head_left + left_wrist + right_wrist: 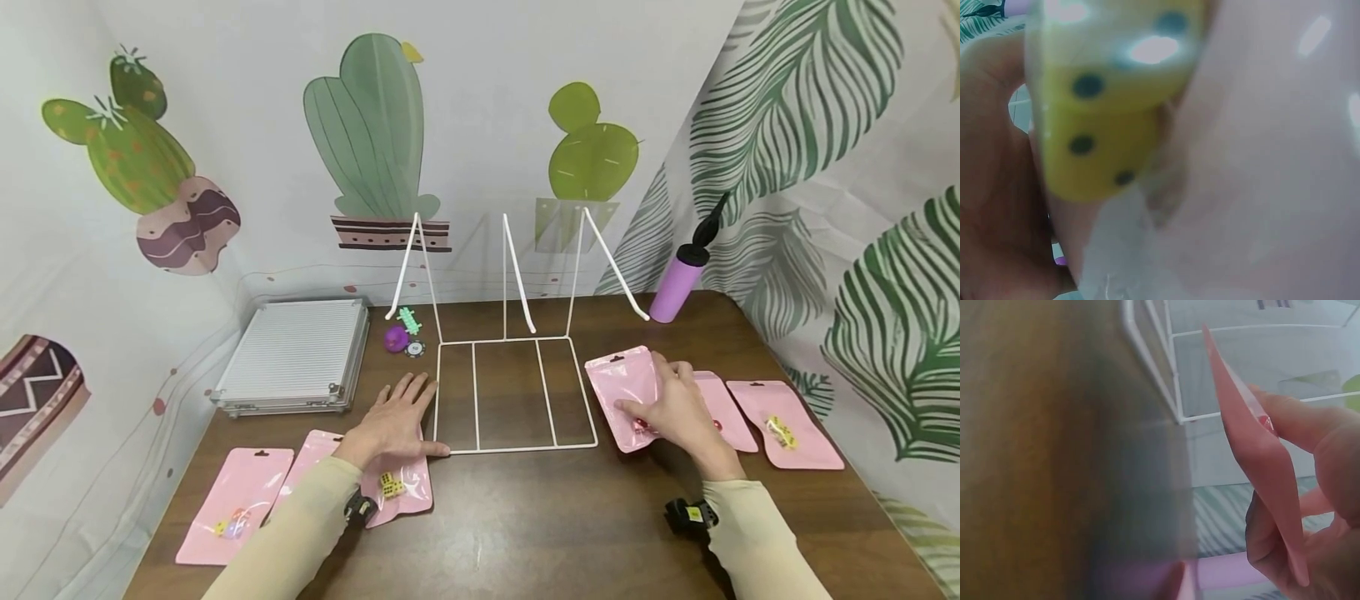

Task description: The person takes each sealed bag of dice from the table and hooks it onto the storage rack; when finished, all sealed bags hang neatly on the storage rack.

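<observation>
My right hand (pixel 675 407) pinches a pink zip pouch (pixel 621 387) by its right edge, thumb on the clear front and fingers behind. Something small and red shows inside it. The right wrist view catches this pouch (pixel 1260 459) edge-on, lifted off the table. My left hand (pixel 393 421) lies with spread, fairly straight fingers by the left side of a white wire rack (pixel 517 451), thumb at its front left corner. Partly under that hand is a pouch with yellow dice (pixel 391 485). Close up, the left wrist view shows these dice (pixel 1104 150) through clear plastic.
Two more pink pouches (pixel 783 425) lie at the right, two others (pixel 236 492) at the left. A silver case (pixel 296 354) stands back left, beside a purple object (pixel 396 338), a green figure (pixel 408 320) and a chip (pixel 415 349). A purple pump (pixel 677 287) stands back right. Three rack prongs rise upward.
</observation>
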`<state>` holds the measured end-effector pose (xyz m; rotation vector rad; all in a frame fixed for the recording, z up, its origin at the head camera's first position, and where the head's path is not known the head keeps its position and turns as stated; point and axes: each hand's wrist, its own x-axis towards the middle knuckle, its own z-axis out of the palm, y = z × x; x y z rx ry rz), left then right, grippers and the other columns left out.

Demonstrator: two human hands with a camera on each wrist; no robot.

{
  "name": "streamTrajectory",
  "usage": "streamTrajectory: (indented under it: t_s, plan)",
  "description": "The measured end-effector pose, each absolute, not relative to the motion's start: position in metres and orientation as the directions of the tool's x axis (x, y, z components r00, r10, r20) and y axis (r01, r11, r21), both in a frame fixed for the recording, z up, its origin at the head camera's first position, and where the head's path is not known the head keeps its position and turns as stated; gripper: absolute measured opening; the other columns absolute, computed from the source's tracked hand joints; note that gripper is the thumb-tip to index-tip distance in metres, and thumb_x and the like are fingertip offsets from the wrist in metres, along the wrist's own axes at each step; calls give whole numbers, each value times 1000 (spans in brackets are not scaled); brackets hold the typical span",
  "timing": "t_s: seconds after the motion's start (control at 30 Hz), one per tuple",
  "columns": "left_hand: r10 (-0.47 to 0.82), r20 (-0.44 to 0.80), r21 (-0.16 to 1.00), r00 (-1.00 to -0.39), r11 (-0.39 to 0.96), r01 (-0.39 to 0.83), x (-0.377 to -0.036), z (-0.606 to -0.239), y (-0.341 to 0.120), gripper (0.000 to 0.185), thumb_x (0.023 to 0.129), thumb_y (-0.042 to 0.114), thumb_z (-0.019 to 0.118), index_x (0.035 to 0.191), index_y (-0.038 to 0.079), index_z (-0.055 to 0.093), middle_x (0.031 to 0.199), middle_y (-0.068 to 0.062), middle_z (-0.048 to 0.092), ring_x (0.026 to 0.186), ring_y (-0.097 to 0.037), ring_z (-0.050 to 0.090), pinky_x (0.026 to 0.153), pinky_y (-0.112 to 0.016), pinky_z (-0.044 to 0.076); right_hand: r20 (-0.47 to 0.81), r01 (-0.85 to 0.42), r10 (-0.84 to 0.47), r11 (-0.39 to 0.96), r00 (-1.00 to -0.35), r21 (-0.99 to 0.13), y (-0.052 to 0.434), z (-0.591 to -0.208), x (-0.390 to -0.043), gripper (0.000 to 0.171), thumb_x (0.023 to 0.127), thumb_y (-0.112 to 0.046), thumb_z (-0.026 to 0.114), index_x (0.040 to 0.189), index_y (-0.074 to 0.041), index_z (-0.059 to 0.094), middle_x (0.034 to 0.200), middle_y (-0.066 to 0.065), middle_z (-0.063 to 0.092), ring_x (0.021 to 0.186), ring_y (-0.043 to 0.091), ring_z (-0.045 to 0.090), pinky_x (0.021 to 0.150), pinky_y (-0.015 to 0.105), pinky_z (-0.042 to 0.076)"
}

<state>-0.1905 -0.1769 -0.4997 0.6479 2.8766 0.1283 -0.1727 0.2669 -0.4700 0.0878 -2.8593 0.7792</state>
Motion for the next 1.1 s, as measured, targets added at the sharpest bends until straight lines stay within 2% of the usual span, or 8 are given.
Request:
streamTrajectory:
  t_s: [0.27, 0.53, 0.8, 1.0, 1.1]
  plan:
    - [427, -183, 131, -886, 903, 408, -190, -498, -176, 120, 67, 85, 59, 156, 13, 22, 162, -15, 18, 148, -40, 16, 115, -64, 19, 293, -151, 16, 830, -956, -538, 264, -452, -165, 105, 68, -39, 88, 148, 2, 33, 116, 30, 42, 98, 48, 49, 82, 59, 45]
    - [428, -171, 152, -888, 901, 406, -190, -496, -175, 120, 66, 83, 62, 155, 12, 24, 161, -16, 19, 147, -41, 17, 114, -65, 19, 356, -164, 59, 808, -933, -566, 257, -431, -150, 106, 65, -44, 89, 149, -6, 37, 118, 26, 44, 97, 47, 49, 75, 53, 41]
    - [428, -164, 153, -889, 901, 405, -191, -497, -175, 120, 66, 82, 62, 155, 11, 24, 161, -17, 20, 147, -41, 18, 114, -66, 20, 418, -206, 68, 791, -906, -575, 251, -411, -136, 106, 62, -35, 92, 149, -6, 38, 118, 24, 46, 104, 39, 49, 76, 47, 39]
    - [432, -159, 151, -888, 899, 411, -190, -498, -176, 120, 66, 83, 62, 155, 12, 24, 161, -17, 20, 147, -41, 18, 114, -66, 20, 494, -262, 70, 779, -866, -570, 249, -399, -126, 104, 59, -25, 94, 148, -9, 42, 116, 21, 48, 104, 31, 47, 72, 32, 34]
    - [431, -166, 151, -887, 900, 409, -190, -498, -176, 120, 67, 82, 62, 156, 13, 23, 161, -16, 19, 147, -41, 17, 114, -65, 19, 530, -295, 68, 766, -845, -571, 247, -394, -121, 104, 56, -20, 95, 146, -9, 44, 114, 20, 49, 101, 26, 46, 70, 28, 32]
